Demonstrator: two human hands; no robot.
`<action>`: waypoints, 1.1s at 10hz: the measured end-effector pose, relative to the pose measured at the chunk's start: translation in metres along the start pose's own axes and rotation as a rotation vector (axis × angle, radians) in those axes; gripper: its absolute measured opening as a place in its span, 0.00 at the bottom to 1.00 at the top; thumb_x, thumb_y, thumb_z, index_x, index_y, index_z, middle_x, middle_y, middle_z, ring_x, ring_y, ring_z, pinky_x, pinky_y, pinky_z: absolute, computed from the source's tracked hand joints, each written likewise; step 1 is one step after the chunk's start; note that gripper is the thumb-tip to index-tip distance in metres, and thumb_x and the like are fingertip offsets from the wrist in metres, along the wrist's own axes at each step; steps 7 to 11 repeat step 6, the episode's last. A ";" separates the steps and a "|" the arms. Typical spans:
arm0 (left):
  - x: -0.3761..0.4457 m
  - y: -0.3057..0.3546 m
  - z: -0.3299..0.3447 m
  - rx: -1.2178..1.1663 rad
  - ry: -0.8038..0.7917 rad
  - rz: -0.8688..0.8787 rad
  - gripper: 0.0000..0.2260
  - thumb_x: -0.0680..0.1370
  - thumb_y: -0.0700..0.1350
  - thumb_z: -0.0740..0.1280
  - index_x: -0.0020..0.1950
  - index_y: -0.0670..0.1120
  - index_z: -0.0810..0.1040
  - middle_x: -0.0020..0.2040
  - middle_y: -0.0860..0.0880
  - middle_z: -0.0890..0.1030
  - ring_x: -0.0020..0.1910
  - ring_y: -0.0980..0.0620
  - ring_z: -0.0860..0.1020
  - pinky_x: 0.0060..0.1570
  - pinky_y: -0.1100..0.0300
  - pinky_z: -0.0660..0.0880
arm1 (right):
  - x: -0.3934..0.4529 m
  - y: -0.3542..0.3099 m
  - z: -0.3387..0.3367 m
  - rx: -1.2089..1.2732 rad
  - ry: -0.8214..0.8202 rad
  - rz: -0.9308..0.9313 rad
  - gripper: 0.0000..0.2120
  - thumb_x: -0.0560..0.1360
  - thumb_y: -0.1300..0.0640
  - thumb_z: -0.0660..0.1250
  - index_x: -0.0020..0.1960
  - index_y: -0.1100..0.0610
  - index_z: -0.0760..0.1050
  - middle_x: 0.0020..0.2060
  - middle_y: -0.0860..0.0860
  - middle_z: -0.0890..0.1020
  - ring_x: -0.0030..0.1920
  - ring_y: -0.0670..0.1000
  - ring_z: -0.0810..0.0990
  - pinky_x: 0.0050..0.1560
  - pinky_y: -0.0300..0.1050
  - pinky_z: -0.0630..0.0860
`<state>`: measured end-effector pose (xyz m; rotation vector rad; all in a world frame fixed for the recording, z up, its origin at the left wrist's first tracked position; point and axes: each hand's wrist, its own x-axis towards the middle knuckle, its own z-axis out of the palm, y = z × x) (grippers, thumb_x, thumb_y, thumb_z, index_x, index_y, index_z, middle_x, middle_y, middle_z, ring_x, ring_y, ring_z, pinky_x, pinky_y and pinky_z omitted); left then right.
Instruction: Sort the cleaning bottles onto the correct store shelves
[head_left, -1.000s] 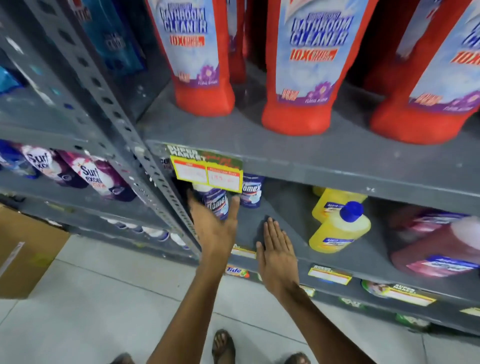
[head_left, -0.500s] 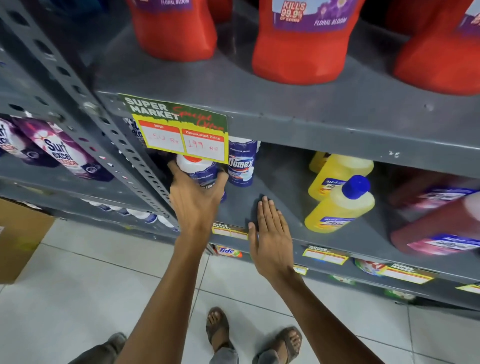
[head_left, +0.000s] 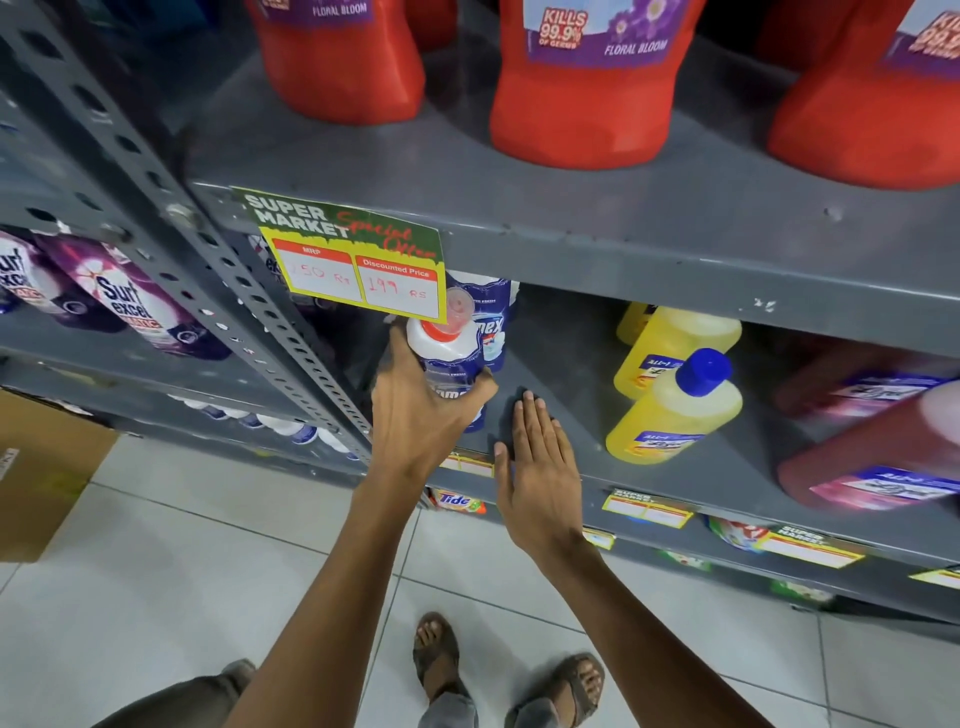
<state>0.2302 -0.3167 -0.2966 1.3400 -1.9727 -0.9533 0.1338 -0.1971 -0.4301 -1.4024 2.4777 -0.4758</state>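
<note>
My left hand (head_left: 415, 415) grips a blue Domex bottle (head_left: 451, 358) with a white shoulder and red cap, at the left end of the grey middle shelf (head_left: 566, 415), just under a hanging price tag (head_left: 358, 260). A second Domex bottle (head_left: 493, 322) stands behind it, partly hidden. My right hand (head_left: 540, 462) lies flat and open on the shelf surface, just right of the held bottle. Two yellow bottles (head_left: 675, 410) with blue caps stand further right, and dark red bottles (head_left: 872, 447) at the far right.
Large red bathroom cleaner bottles (head_left: 587, 83) fill the upper shelf (head_left: 571, 208). A perforated grey upright (head_left: 208, 260) separates a left bay holding Surf Excel pouches (head_left: 130, 301). A cardboard box (head_left: 47, 473) sits on the tiled floor at left. My sandalled feet (head_left: 509, 670) are below.
My left hand has drawn the Domex bottle outward toward the shelf's front edge, so its red cap now shows. My right hand stays flat on the shelf. The camera has tilted downward.
</note>
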 end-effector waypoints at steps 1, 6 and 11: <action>0.000 -0.004 0.001 0.008 0.016 0.010 0.48 0.69 0.60 0.79 0.82 0.42 0.64 0.74 0.43 0.81 0.67 0.43 0.84 0.65 0.44 0.84 | -0.001 0.000 -0.001 0.002 0.008 -0.005 0.33 0.86 0.40 0.38 0.87 0.55 0.47 0.88 0.49 0.49 0.87 0.49 0.45 0.86 0.46 0.44; -0.101 -0.007 0.004 -0.271 0.178 -0.019 0.26 0.81 0.61 0.71 0.76 0.54 0.69 0.70 0.61 0.76 0.70 0.59 0.77 0.72 0.53 0.76 | -0.012 -0.014 -0.048 0.333 0.039 0.023 0.27 0.90 0.52 0.54 0.86 0.57 0.55 0.87 0.51 0.56 0.87 0.52 0.53 0.87 0.54 0.58; -0.101 -0.007 0.004 -0.271 0.178 -0.019 0.26 0.81 0.61 0.71 0.76 0.54 0.69 0.70 0.61 0.76 0.70 0.59 0.77 0.72 0.53 0.76 | -0.012 -0.014 -0.048 0.333 0.039 0.023 0.27 0.90 0.52 0.54 0.86 0.57 0.55 0.87 0.51 0.56 0.87 0.52 0.53 0.87 0.54 0.58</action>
